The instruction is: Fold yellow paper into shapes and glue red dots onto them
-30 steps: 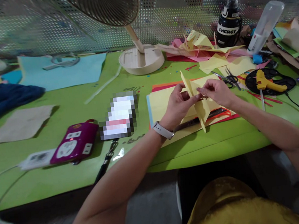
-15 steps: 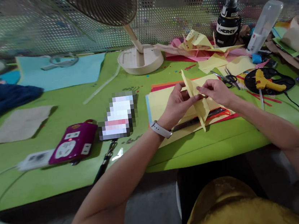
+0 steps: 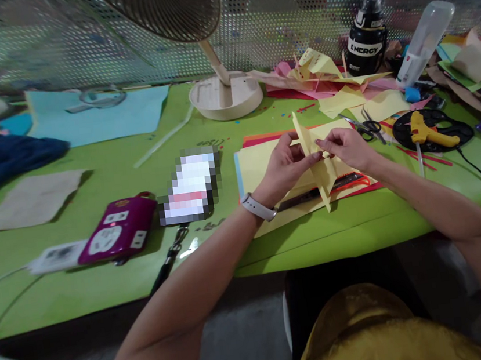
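Observation:
Between my two hands a folded piece of yellow paper [image 3: 323, 184] stands on edge above a stack of coloured sheets [image 3: 256, 166]. My left hand [image 3: 285, 166] grips it from the left, with the thumb across its near side. My right hand [image 3: 347, 146] is closed in a pinch at the paper's right side; the fingertips overlap a small part of it. Beneath the paper a utility knife [image 3: 299, 198] lies on the sheets, partly covered. An orange-edged tool [image 3: 356, 178] lies to its right, by my right wrist.
Right of the stack are scissors [image 3: 368, 129] and a yellow glue gun [image 3: 432, 134] on a black tray. A phone [image 3: 191, 186] and a purple power strip [image 3: 118, 229] lie left. Behind stand a fan [image 3: 225, 97], a black bottle [image 3: 366, 42] and paper scraps [image 3: 318, 68].
Almost nothing differs. The fingers of my right hand have shifted slightly at the folded yellow paper, and a small pale bit of it shows more by the fingertips.

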A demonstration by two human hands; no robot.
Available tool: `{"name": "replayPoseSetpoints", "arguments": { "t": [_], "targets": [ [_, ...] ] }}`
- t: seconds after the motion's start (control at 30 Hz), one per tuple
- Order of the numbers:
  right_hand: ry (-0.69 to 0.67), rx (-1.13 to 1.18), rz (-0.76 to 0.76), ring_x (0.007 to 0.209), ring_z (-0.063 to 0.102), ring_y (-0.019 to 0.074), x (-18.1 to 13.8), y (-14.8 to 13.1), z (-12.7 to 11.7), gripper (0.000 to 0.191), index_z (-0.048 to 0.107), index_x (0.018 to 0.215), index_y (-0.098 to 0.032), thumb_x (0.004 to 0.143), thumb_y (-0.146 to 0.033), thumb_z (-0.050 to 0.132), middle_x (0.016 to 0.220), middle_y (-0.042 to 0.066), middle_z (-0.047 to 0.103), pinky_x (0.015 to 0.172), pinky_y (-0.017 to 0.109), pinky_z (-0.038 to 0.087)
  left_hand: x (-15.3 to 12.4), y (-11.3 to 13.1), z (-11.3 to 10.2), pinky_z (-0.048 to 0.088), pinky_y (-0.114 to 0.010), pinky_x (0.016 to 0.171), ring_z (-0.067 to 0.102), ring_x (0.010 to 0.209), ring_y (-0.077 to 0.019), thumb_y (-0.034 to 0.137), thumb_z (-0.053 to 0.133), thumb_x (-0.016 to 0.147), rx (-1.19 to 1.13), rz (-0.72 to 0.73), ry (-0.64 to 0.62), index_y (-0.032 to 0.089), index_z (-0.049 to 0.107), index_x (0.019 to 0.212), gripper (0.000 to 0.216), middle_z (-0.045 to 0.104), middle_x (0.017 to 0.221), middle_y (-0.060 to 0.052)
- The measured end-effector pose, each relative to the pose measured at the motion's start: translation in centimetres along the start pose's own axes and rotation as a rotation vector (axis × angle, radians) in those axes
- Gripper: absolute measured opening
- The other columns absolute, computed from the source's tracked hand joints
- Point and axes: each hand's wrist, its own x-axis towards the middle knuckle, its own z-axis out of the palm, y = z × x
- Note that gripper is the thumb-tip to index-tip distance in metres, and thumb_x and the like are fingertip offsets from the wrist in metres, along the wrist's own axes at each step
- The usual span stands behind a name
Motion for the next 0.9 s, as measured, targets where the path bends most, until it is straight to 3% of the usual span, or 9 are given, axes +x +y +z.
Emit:
{"name": "replayPoseSetpoints", "arguments": {
  "t": [0.17,0.33,0.47,0.7,0.9],
  "targets": [
    [0.073,0.047,0.061,0.056,0.050,0.0103,0.47,-0.40,-0.63,0.042,0.055,0.061,-0.020,0.078,-0.048,0.081,0.057,-0.003,0.055,0.057,0.027,0.041,0.36,-0.36,-0.36,0.056,-0.025,0.070,0.069,0.070,-0.0124,0.033,0.088,0.071,0.014,-0.031,0.033,0.018,0.058,0.111,0.052,0.070,0.073,0.002],
    [0.092,0.094,0.063,0.055,0.052,0.0093,0.74,-0.63,-1.05,0.040,0.056,0.061,-0.019,0.079,-0.044,0.082,0.057,-0.004,0.055,0.058,0.026,0.045,0.60,-0.54,-0.71,0.060,-0.029,0.068,0.064,0.063,-0.0120,0.049,0.084,0.073,-0.027,-0.201,-0.050,0.018,0.066,0.084,0.038,0.063,0.069,0.002],
    [0.107,0.097,0.056,0.054,0.053,0.0092,0.62,-0.51,-0.87,0.040,0.056,0.060,-0.019,0.077,-0.044,0.083,0.057,-0.004,0.056,0.057,0.026,0.045,0.46,-0.39,-0.56,0.060,-0.027,0.064,0.063,0.062,-0.0110,0.054,0.086,0.069,-0.025,-0.225,-0.099,0.018,0.064,0.069,0.042,0.061,0.067,0.002],
    [0.079,0.073,0.030,0.054,0.053,0.0108,0.60,0.11,-0.56,0.043,0.057,0.061,-0.021,0.075,-0.053,0.082,0.056,-0.003,0.058,0.056,0.027,0.043,0.43,-0.44,-0.45,0.059,-0.022,0.057,0.062,0.059,-0.0098,0.049,0.088,0.067,0.009,-0.188,-0.062,0.017,0.068,0.070,0.038,0.066,0.068,0.000],
    [0.081,0.066,0.041,0.055,0.054,0.0117,0.53,0.24,-0.41,0.040,0.058,0.061,-0.020,0.077,-0.049,0.081,0.057,-0.002,0.059,0.058,0.028,0.044,0.45,-0.45,-0.46,0.060,-0.022,0.060,0.065,0.063,-0.0104,0.046,0.089,0.067,0.013,-0.194,-0.064,0.016,0.070,0.074,0.036,0.070,0.072,-0.001]
  ]
}}
